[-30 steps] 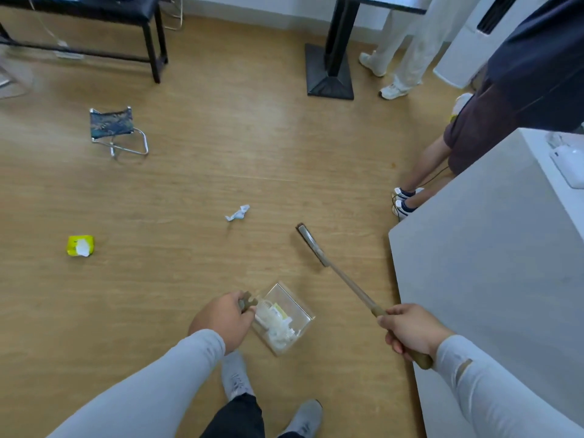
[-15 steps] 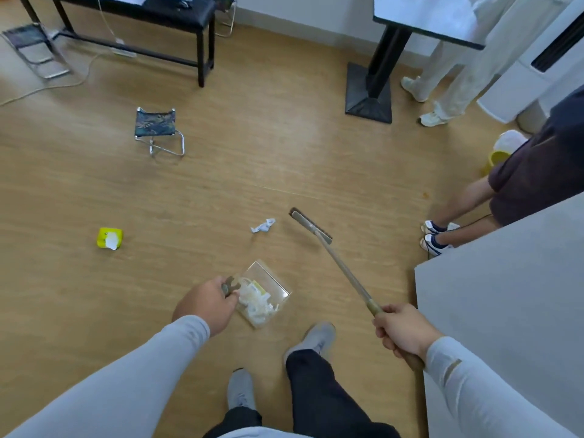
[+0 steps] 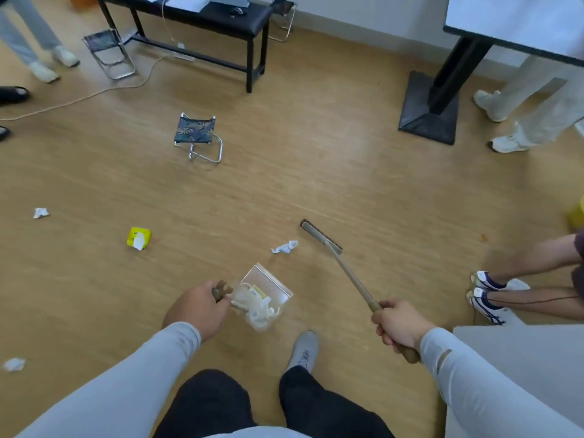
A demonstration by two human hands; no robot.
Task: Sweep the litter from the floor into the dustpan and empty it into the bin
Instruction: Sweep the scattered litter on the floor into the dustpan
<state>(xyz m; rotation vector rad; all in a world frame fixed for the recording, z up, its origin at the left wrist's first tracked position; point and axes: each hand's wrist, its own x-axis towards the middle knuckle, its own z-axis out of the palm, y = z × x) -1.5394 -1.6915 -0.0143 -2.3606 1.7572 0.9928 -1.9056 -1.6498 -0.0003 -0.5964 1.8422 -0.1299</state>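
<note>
My left hand (image 3: 197,309) grips the handle of a clear dustpan (image 3: 278,287) that holds white crumpled paper and a yellow scrap, just above the floor. My right hand (image 3: 398,325) grips the wooden handle of a broom (image 3: 320,237), whose dark head rests on the floor ahead. A crumpled white paper (image 3: 284,247) lies just left of the broom head, in front of the dustpan. A yellow packet (image 3: 138,238) lies further left. More white scraps lie at the far left (image 3: 40,212) and lower left (image 3: 14,364). No bin is clearly visible.
A small folding stool (image 3: 197,135) stands mid-floor. A black bench (image 3: 202,17) with a cable is at the back left. A table pedestal (image 3: 429,115) is back right. People's legs stand right (image 3: 493,292) and at both far corners. A grey counter (image 3: 518,358) is at lower right.
The view has lifted and shifted right as I step forward; more of the floor and extra scraps on the left came into sight. Both hands keep their holds on dustpan and broom.
</note>
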